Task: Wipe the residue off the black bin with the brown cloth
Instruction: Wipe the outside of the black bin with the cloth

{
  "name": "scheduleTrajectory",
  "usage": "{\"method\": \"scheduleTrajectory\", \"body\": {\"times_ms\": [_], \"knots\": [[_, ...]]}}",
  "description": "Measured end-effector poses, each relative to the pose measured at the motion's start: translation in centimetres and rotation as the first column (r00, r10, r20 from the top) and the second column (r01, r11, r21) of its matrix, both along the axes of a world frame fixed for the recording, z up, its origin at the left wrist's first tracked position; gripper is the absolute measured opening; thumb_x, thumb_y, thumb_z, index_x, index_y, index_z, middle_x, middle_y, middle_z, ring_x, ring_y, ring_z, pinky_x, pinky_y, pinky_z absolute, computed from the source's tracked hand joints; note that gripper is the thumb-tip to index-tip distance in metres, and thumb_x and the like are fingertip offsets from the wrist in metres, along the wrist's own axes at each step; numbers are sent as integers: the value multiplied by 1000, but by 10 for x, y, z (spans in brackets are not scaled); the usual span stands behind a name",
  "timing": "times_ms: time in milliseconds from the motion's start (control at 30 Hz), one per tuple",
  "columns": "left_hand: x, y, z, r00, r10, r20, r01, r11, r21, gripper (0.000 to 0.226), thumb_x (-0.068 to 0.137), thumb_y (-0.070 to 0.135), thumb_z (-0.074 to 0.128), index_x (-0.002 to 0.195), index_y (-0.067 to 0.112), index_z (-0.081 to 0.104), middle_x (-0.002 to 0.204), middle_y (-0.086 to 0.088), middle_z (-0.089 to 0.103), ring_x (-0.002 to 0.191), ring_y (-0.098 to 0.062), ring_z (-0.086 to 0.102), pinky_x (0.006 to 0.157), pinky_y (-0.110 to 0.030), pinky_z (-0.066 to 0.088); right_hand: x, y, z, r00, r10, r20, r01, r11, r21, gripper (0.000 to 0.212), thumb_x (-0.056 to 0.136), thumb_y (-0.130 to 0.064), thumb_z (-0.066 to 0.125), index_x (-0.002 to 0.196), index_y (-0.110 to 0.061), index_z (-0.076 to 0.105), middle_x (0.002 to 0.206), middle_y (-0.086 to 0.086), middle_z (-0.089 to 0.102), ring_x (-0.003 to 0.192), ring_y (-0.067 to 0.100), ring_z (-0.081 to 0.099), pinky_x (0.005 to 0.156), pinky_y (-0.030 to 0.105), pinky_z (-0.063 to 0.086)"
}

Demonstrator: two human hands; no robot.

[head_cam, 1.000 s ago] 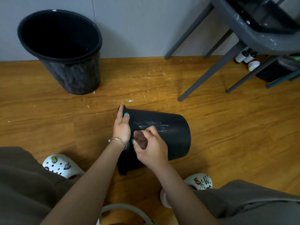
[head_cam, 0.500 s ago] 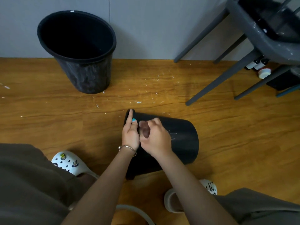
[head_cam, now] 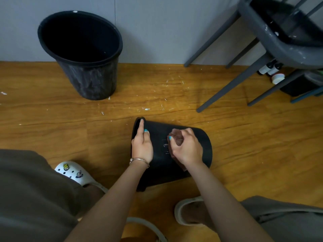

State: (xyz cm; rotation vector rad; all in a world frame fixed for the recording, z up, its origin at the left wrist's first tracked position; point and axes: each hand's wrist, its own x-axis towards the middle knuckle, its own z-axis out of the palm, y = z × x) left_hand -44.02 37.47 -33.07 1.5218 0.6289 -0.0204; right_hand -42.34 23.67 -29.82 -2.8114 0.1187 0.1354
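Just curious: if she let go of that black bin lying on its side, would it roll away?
Probably: the black bin is round and lies on a smooth floor. Its taper would likely curve the roll. The left hand holding its rim suggests it needs steadying.

brown cloth (head_cam: 177,139): mostly buried in the grip of the right hand (head_cam: 187,148); only a bunched part and a lower edge show.
black bin (head_cam: 206,145): its mouth faces left, inside unseen; near side covered by both forearms.
residue (head_cam: 165,145): faint pale streaks, too small to tell more.
grey chair (head_cam: 272,41): cut off by the top and right edges.
bottles (head_cam: 267,68): far right, half hidden behind chair legs; labels unreadable.
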Motion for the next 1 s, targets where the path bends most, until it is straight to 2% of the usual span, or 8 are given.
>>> {"method": "scheduleTrajectory", "body": {"times_ms": [200,333,533,667,767,833,900,1000], "knots": [[-2,-1,2,1000,-10,11,10,1000,7,47,102,15,37,147,29,33,61,2,38,42,-1,35,48,-8,35,-2,-24,-5,994,-113,-3,113,994,-5,30,89,-44,60,108,-21,65,112,-5,53,96,18,61,75,33,52],[-2,-1,1,999,-40,4,40,998,43,49,102,19,34,148,33,28,61,0,38,49,-5,34,45,-11,34,-9,-6,-9,983,-181,40,181,983,21,29,88,-43,61,103,-18,65,110,-3,51,91,19,61,72,31,50],[-2,0,5,996,-84,10,83,995,63,49,103,19,30,150,33,23,70,13,43,61,-8,45,51,-4,38,-36,25,-12,997,15,80,-33,975,221,28,85,-39,66,109,-25,67,111,-11,50,94,9,58,81,30,52],[-1,0,14,997,-74,16,73,996,52,48,103,15,31,149,26,26,71,21,33,57,12,46,55,3,34,-33,19,-12,991,89,103,-108,975,193,28,84,-39,67,110,-29,67,109,-14,49,90,4,55,78,25,51],[0,-1,14,999,-48,24,47,999,22,46,103,11,34,148,21,31,71,20,34,49,19,44,53,2,34,-24,-19,-14,996,-68,55,60,990,127,25,85,-42,67,104,-26,66,106,-14,48,86,8,56,75,28,51],[1,-1,10,999,-43,17,42,999,19,47,102,14,35,148,24,31,67,12,40,42,8,42,48,-4,35,-20,-50,-16,981,-191,23,186,972,140,28,85,-42,67,106,-22,67,107,-13,49,90,11,59,78,33,54],[1,-3,8,998,-61,3,61,998,25,48,103,17,34,149,29,29,65,8,41,45,0,39,47,-7,35,-19,-64,-18,963,-269,10,263,950,169,26,86,-38,68,107,-22,67,109,-10,51,94,14,61,82,37,55],[2,-5,7,996,-93,6,93,995,45,48,103,19,31,150,30,24,67,8,43,53,-3,38,47,-5,37,-22,-44,-17,936,-351,26,341,923,176,23,87,-37,67,105,-22,65,111,-8,51,92,12,60,77,31,51]]}}
